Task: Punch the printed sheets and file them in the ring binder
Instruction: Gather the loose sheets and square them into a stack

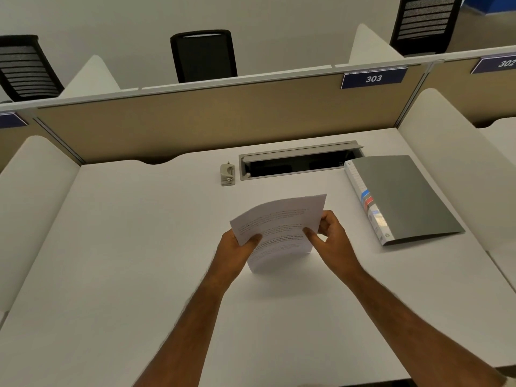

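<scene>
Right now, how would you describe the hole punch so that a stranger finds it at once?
Look at the white desk, along its far edge under the beige partition. Just left of the open cable tray stands the hole punch, alone. It is small, beige-grey, with metal parts, unlike the large grey ring binder at the right.

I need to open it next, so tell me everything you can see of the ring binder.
The binder is grey, with a smooth, plastic-looking cover and a white spine label carrying blue and red colour blocks. It lies flat and closed on the white desk, at the right, angled with the spine toward the middle of the desk. Its far corner sits by the open cable tray. Neither hand touches it; both hold the sheets to its left. Its rings are hidden.
</scene>
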Tool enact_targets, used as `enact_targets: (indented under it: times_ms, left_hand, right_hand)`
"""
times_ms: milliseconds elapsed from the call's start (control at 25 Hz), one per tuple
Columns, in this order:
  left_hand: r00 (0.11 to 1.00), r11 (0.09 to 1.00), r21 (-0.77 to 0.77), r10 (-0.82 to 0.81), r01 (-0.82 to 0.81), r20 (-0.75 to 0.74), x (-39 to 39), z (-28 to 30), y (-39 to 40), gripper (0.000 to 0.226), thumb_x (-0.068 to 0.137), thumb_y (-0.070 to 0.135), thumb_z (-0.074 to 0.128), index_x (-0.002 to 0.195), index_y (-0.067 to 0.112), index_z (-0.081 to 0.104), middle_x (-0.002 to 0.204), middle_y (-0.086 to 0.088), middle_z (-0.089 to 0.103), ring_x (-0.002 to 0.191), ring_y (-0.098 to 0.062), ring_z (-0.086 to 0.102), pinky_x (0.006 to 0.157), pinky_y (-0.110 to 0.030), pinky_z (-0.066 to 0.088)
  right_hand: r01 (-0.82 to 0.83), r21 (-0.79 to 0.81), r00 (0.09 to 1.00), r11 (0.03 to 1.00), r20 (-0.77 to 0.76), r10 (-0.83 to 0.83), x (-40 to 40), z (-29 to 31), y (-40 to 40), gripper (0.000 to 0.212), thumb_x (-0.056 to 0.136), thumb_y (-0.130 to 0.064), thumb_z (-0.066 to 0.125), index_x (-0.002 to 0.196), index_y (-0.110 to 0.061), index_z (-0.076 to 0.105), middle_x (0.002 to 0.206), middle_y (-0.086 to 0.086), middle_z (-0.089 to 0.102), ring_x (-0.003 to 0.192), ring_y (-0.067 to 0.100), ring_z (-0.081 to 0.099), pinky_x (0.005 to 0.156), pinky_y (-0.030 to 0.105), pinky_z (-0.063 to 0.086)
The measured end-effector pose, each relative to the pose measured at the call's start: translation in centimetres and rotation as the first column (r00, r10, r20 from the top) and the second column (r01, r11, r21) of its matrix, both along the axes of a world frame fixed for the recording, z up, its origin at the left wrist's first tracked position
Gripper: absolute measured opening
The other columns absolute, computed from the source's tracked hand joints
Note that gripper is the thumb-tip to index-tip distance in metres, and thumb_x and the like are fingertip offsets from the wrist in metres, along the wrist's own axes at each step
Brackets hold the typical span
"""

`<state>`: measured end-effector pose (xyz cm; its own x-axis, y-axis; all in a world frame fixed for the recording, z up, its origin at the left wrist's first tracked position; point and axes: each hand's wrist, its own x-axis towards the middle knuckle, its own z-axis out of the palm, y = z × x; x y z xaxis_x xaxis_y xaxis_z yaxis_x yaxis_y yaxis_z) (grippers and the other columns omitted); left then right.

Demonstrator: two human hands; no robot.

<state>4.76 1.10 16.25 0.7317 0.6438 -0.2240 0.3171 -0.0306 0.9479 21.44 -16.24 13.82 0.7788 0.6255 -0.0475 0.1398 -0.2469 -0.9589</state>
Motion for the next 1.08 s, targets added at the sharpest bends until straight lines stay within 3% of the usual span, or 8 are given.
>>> enact_targets:
  times_ms: [160, 320, 440, 680, 800, 920, 1080]
  left_hand:
    - [0.999, 1.000, -0.006, -0.019, 0.019, -0.027, 0.1, -0.8, -0.1, 0.028, 0.099, 0.028, 0.065, 0.108, 0.054, 0.064, 0.107, 0.017, 0.073, 0.101, -0.009, 0.069, 0.080, -0.023, 0.058]
    - [0.998, 0.999, -0.030, -0.042, 0.041, -0.052, 0.3, -1.9, -0.2, 0.031, 0.099, 0.026, 0.066, 0.107, 0.056, 0.064, 0.111, 0.016, 0.072, 0.106, -0.009, 0.068, 0.090, -0.031, 0.058]
    - [0.996, 0.998, -0.040, -0.049, 0.046, -0.076, 0.6, -2.6, -0.4, 0.034, 0.100, 0.025, 0.065, 0.102, 0.058, 0.063, 0.111, 0.017, 0.070, 0.105, -0.009, 0.066, 0.086, -0.029, 0.057]
    - [0.994, 0.999, -0.027, -0.046, 0.043, -0.096, 1.4, -3.1, 0.4, 0.027, 0.100, 0.024, 0.063, 0.109, 0.050, 0.061, 0.110, 0.013, 0.069, 0.101, -0.013, 0.067, 0.077, -0.023, 0.057]
    - [0.995, 0.999, -0.037, -0.038, 0.034, -0.093, 1.7, -3.5, 1.0, 0.024, 0.100, 0.025, 0.064, 0.116, 0.043, 0.064, 0.112, 0.010, 0.071, 0.103, -0.015, 0.068, 0.078, -0.024, 0.058]
    - [0.998, 0.995, -0.096, 0.003, -0.010, -0.066, 2.3, -3.7, 1.8, 0.029, 0.096, 0.029, 0.069, 0.125, 0.031, 0.066, 0.114, 0.009, 0.074, 0.102, -0.015, 0.072, 0.080, -0.029, 0.063]
    - [0.997, 0.987, -0.150, 0.042, -0.050, -0.058, 3.4, -4.1, 3.0, 0.032, 0.093, 0.030, 0.073, 0.124, 0.031, 0.063, 0.112, 0.009, 0.075, 0.098, -0.014, 0.074, 0.077, -0.032, 0.064]
  right_hand:
    - [-0.009, -0.056, 1.000, 0.998, 0.017, 0.010, 0.1, -0.9, -0.1, 0.033, 0.096, -0.024, 0.065, 0.123, -0.028, 0.047, 0.112, -0.012, 0.064, 0.100, 0.008, 0.065, 0.074, 0.002, 0.050]
    - [-0.050, -0.111, 0.999, 0.993, 0.003, 0.051, 0.5, -2.0, -0.3, 0.039, 0.095, -0.026, 0.066, 0.130, -0.028, 0.047, 0.116, -0.018, 0.062, 0.102, 0.005, 0.063, 0.081, 0.008, 0.049]
    - [-0.077, -0.121, 0.997, 0.990, -0.033, 0.073, 0.7, -2.9, -0.2, 0.047, 0.093, -0.026, 0.068, 0.135, -0.031, 0.046, 0.118, -0.018, 0.062, 0.102, 0.001, 0.062, 0.088, 0.018, 0.050]
    - [-0.066, -0.172, 0.998, 0.983, -0.032, 0.061, 1.5, -3.8, 0.4, 0.041, 0.095, -0.027, 0.066, 0.132, -0.024, 0.050, 0.125, -0.005, 0.065, 0.109, 0.019, 0.063, 0.098, 0.038, 0.052]
    - [-0.067, -0.155, 0.997, 0.986, -0.033, 0.063, 2.1, -3.8, 0.7, 0.037, 0.095, -0.027, 0.067, 0.129, -0.024, 0.054, 0.121, -0.007, 0.068, 0.106, 0.018, 0.067, 0.092, 0.032, 0.056]
    - [-0.099, -0.136, 0.993, 0.986, -0.081, 0.088, 2.9, -3.3, 1.3, 0.029, 0.094, -0.024, 0.067, 0.121, -0.021, 0.056, 0.115, -0.009, 0.069, 0.099, 0.014, 0.071, 0.076, 0.020, 0.059]
    - [-0.124, -0.139, 0.987, 0.982, -0.123, 0.107, 3.8, -3.1, 2.3, 0.030, 0.094, -0.025, 0.067, 0.122, -0.023, 0.056, 0.116, -0.009, 0.069, 0.096, 0.009, 0.072, 0.074, 0.024, 0.061]
